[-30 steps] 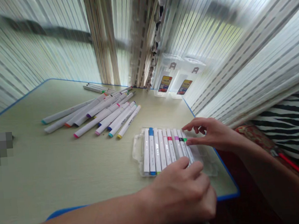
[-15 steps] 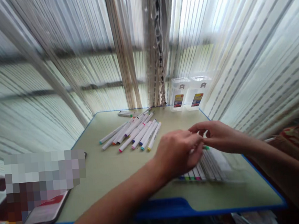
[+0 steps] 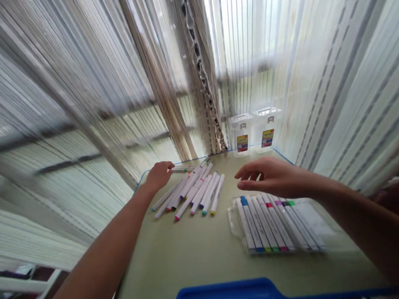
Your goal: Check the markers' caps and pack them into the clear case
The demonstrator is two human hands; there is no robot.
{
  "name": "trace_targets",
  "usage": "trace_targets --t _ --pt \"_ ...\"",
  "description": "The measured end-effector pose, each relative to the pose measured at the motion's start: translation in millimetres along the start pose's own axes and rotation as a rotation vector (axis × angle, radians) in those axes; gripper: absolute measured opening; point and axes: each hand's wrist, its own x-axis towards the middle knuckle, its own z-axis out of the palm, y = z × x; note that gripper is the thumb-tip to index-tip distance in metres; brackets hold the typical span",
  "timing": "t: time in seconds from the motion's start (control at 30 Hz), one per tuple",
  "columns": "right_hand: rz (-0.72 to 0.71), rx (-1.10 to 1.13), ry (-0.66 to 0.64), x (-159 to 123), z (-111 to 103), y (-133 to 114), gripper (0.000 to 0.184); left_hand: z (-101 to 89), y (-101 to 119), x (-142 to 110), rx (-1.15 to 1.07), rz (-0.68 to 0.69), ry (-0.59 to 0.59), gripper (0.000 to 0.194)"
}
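My left hand (image 3: 160, 174) is at the far left of the table, its fingers slightly apart at the ends of a few white markers (image 3: 182, 169) lying along the back edge; no firm grip on them shows. Beside it spreads a loose pile of white markers (image 3: 195, 186) with coloured ends. My right hand (image 3: 267, 174), fingers curved and apart with nothing in them, hovers just beyond a clear plastic case (image 3: 235, 222). Inside the case a row of white markers (image 3: 266, 227) lies side by side, with blue, green, red and purple ends.
Two clear plastic boxes (image 3: 241, 132) with yellow-and-blue labels stand at the table's back edge. Behind them hang string curtains (image 3: 159, 79) and a beaded strand (image 3: 200, 71). The pale green table (image 3: 180, 257) has a blue rim, with a raised blue ledge (image 3: 228, 294) at the front.
My left hand has moved from the case to the back left, by the markers there. My right hand has moved slightly left and its fingers have come apart from the left hand. The view has tilted.
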Motion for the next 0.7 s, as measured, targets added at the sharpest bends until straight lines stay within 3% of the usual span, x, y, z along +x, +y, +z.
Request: trace_targets --t 0.17,0.43,0.6,0.7 --pt "0.022 0.012 0.036 -1.1 -5.9 16.0 0.038 13.3 -10.2 16.3 0.063 0.087 -0.069 0.036" --pt "0.073 -0.004 0.072 -2.0 -10.1 34.1 0.044 15.0 -10.9 20.3 0.075 0.223 -0.167 0.035" --pt "0.078 -0.069 0.074 -2.3 -7.5 42.5 0.044 13.5 -19.6 8.8 0.008 0.172 -0.171 0.035" --pt "0.067 -0.093 0.078 -2.7 -6.8 46.0 0.041 -2.6 -32.3 1.6 -0.078 0.078 -0.124 0.036"
